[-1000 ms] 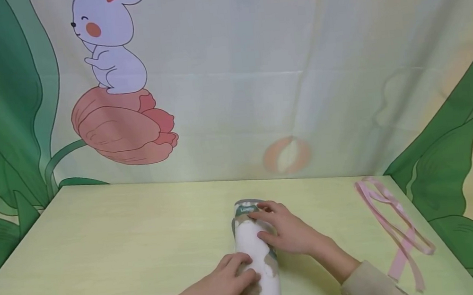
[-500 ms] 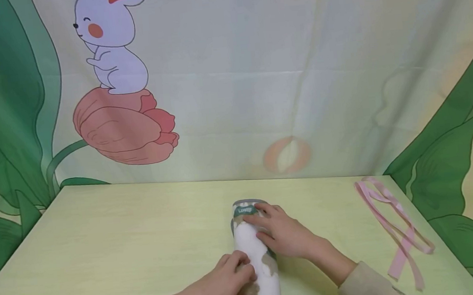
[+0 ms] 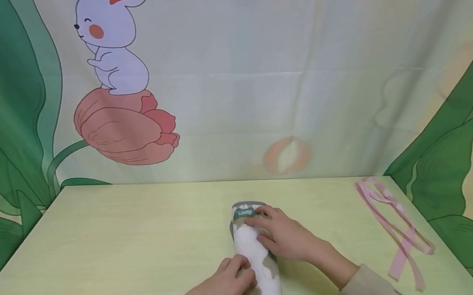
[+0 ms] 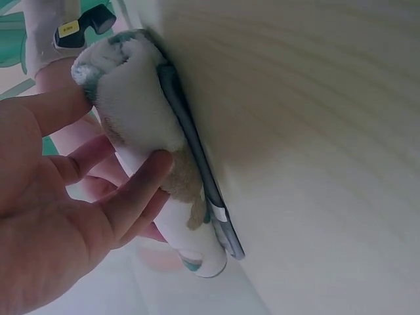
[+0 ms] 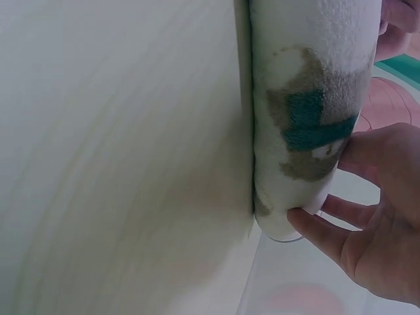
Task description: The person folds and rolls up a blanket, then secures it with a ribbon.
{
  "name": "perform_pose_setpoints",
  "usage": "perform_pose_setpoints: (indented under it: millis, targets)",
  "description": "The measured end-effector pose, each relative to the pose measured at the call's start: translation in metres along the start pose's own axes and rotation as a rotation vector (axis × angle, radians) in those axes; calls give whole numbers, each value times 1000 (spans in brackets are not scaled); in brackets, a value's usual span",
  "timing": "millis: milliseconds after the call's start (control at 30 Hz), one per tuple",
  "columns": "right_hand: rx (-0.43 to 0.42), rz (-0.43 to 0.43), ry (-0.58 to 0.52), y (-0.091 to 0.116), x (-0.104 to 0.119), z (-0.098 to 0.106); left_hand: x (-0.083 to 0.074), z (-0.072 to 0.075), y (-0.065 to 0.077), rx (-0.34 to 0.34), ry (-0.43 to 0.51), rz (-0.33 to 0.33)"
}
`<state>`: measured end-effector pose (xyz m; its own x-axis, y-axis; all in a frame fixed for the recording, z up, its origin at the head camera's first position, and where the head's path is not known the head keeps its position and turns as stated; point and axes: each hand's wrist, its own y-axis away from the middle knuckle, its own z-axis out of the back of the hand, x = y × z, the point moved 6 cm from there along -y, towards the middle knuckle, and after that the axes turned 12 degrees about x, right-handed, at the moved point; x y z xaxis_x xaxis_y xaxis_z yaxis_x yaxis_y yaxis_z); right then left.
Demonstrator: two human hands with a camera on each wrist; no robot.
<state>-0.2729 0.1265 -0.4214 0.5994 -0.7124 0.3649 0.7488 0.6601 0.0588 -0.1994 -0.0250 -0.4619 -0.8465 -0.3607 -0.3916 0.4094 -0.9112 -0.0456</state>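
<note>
A rolled-up plush towel (image 3: 256,255), white with tan and green patches and a grey edge band, lies lengthwise on the table before me. Curled over its near part from the left is my left hand (image 3: 218,289). From the right, my right hand (image 3: 289,235) holds the far part, its fingertips on the top near a green patch with white lettering. In the left wrist view the towel's grey edge (image 4: 190,138) runs along the tabletop, with a small white label on it. The right wrist view has thumb and fingers lightly bent against the towel (image 5: 315,125).
A long pink ribbon (image 3: 399,264) lies loosely looped at the table's right side. The pale yellow table (image 3: 122,244) ends at a printed cloth backdrop (image 3: 223,96) with a rabbit and tulips. A small black device (image 4: 82,27) sits on my right wrist.
The towel's far end has shifted very slightly left, with the right hand's fingers on it. Both hands otherwise keep nearly the same hold.
</note>
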Motion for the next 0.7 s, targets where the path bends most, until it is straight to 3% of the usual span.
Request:
perform_pose_setpoints:
  millis: [167,267,500,700]
  targets:
    - [2,-4,-7,4,2,1,27,-36,-6,-28,-58,-1]
    - [2,-6,-18,7,3,1,33,-47,-7,-14,-84,21]
    - [8,7,-24,12,5,0,39,-55,-7,28,-72,46]
    - [16,34,-74,16,2,-1,34,-51,-4,23,-87,30]
